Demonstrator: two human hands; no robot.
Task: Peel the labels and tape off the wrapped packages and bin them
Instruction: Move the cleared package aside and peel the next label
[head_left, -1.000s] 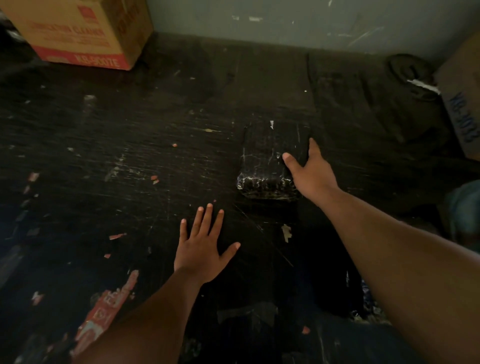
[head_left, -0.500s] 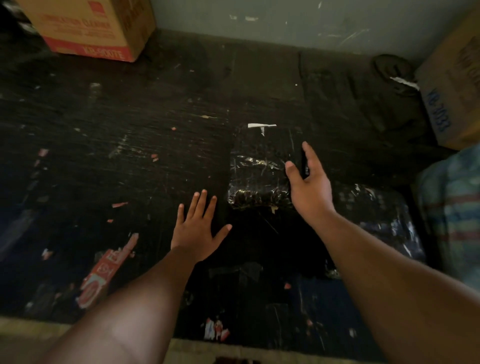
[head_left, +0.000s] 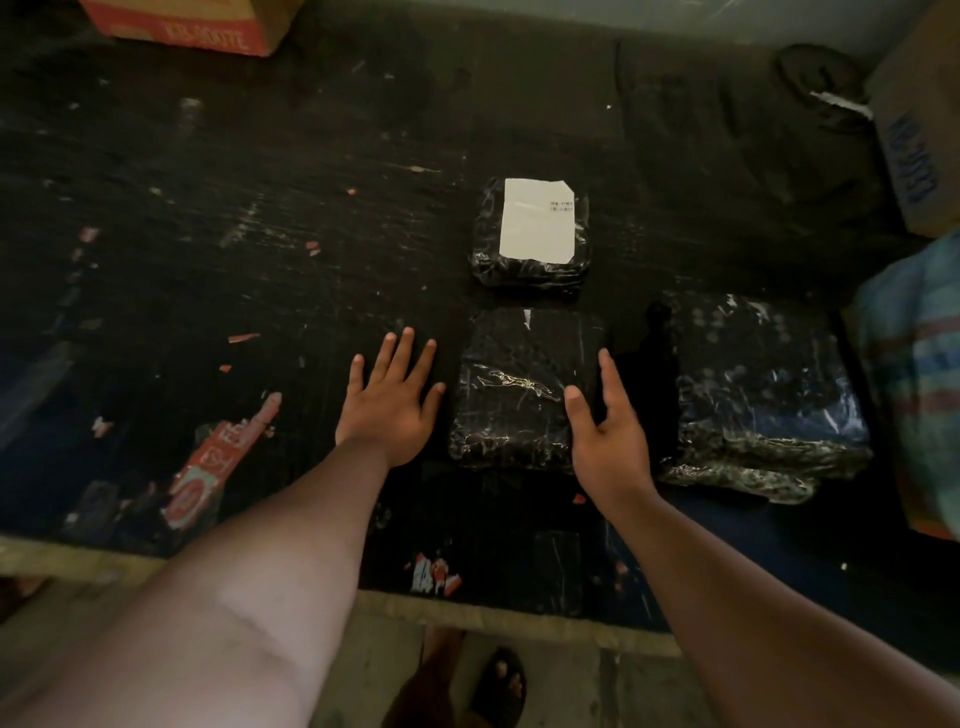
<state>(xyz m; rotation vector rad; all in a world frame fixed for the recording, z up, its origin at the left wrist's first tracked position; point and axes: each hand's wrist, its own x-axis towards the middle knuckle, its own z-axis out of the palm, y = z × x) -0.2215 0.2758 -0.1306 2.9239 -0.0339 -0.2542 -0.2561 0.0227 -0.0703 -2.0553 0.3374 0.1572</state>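
- 3 wrapped pkgs on the dark bench (head_left: 260, 218), all in black shiny film.
- Pkg 1, the far package (head_left: 530, 270), sits mid-bench w/ 1 white label (head_left: 537, 221) on its top face; faint print near the label's upper right, too small to read.
- Pkg 2, the near package (head_left: 511, 395), lies just below pkg 1; a small white scrap (head_left: 527, 318) at its far edge.
- Pkg 3, the big package (head_left: 763, 395), lies to the right, apart from pkg 2.
- 2 hands in view. Left hand (head_left: 392, 402): fingers spread flat, palm down on bench, just left of pkg 2.
- Right hand (head_left: 605, 421): fingers straight, thumb apart, at pkg 2's right edge; contact unclear. Holds nothing.
- 2 cardboard boxes: red-print box (head_left: 187, 23) far left, blue-print box (head_left: 919, 145) far right.
- 1 striped cloth (head_left: 914, 384) at right edge.
- 1 red sticker remnant (head_left: 218, 462) on bench, near left; many small paper flecks scattered.
- 1 sandalled foot (head_left: 498, 686) on floor below bench edge.
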